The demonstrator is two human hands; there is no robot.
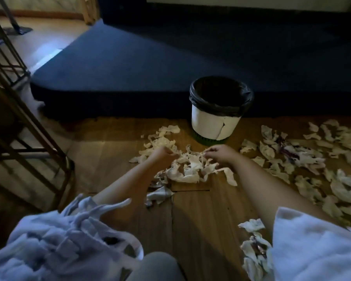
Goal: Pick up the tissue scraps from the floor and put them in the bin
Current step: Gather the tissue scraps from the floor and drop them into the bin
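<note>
- My left hand (pixel 164 154) and right hand (pixel 221 154) are both down on the pile of scraps (pixel 190 169). Each has its fingers curled and pinches tissue at the pile's far edge, one hand at either side.
- To gather well, I judge I should draw the hands towards each other and scoop under the heap. That way the loose strips bunch into one wad rather than coming up singly.
- Tissue this thin will likely tear or trail if pulled by one end, so a full grip round the bunch should carry better than a pinch.
- The bin (pixel 211 122) stands on the floor (pixel 201 216) just beyond the pile, a little to the right. It is open-topped, with a black liner (pixel 221 106) folded over its rim. I'd let the wad go right over the mouth.
- The scraps are white, torn, crumpled and stringy, tangled together between my hands.
- Many more lie spread over the floor right of the bin, some marked dark purple, and a few sit near my right sleeve (pixel 312 246). I cannot see whether any are in the bin.
</note>
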